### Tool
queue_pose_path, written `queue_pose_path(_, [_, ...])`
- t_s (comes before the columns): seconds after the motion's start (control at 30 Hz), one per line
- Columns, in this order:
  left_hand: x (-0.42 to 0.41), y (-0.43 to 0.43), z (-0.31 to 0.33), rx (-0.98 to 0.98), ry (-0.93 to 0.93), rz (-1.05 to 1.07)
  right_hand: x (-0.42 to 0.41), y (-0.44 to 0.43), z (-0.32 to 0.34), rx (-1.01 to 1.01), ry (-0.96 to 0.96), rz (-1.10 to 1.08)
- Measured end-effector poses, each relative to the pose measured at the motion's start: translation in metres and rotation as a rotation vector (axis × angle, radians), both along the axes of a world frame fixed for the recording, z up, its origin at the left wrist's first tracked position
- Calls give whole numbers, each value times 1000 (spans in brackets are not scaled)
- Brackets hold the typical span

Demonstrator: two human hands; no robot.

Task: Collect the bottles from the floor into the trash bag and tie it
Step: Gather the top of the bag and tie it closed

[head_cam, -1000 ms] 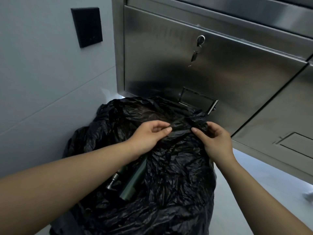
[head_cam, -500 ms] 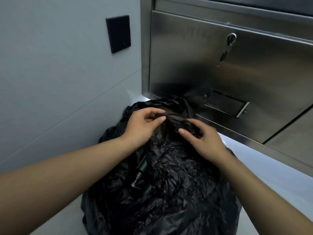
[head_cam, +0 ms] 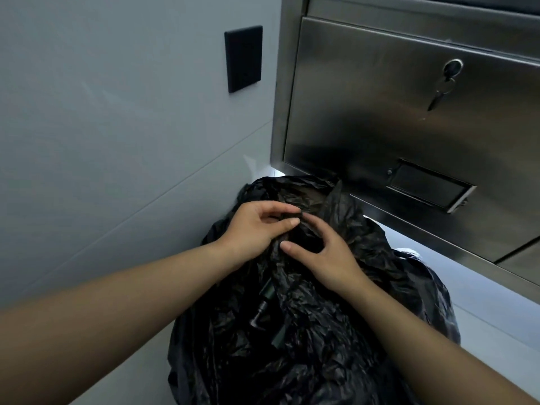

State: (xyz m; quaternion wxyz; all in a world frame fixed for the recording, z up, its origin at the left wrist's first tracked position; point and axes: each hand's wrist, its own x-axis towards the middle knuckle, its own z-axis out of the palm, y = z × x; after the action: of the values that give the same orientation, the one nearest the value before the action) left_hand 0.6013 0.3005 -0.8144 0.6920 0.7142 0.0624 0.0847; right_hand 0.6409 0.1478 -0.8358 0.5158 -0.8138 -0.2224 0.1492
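Observation:
A crumpled black trash bag (head_cam: 336, 340) stands on the floor in front of me, bulging with its contents. My left hand (head_cam: 257, 226) pinches a fold of the bag's top edge between thumb and fingers. My right hand (head_cam: 324, 252) is close beside it, fingers curled round the gathered plastic at the bag's mouth. Through a gap below my hands, the neck of a dark green bottle (head_cam: 267, 292) and a metallic bottle top (head_cam: 258, 315) show inside the bag. The other contents are hidden by the plastic.
A stainless steel cabinet (head_cam: 380, 112) rises right behind the bag, with a key (head_cam: 439, 95) hanging in its lock and a recessed handle (head_cam: 426, 185). A grey wall with a black switch plate (head_cam: 243, 58) is on the left. Pale floor (head_cam: 482, 325) lies to the right.
My hands have moved closer together, bunching the bag's top edge between them. The view has shifted left, so the cabinet sits further right in the frame.

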Motion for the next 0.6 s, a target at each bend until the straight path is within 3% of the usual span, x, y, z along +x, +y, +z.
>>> queue_pose_path(0.17, [-1,9,-3,12,24,-22,-2,5,-5,90,-6,15])
queue_pose_path(0.4, [7,3,-10,-52,102,-13,13,-10,-3,63,-133,-65])
queue_pose_path(0.6, [15,-14,-19,-92,145,-36,16,-33,3,7,-228,132])
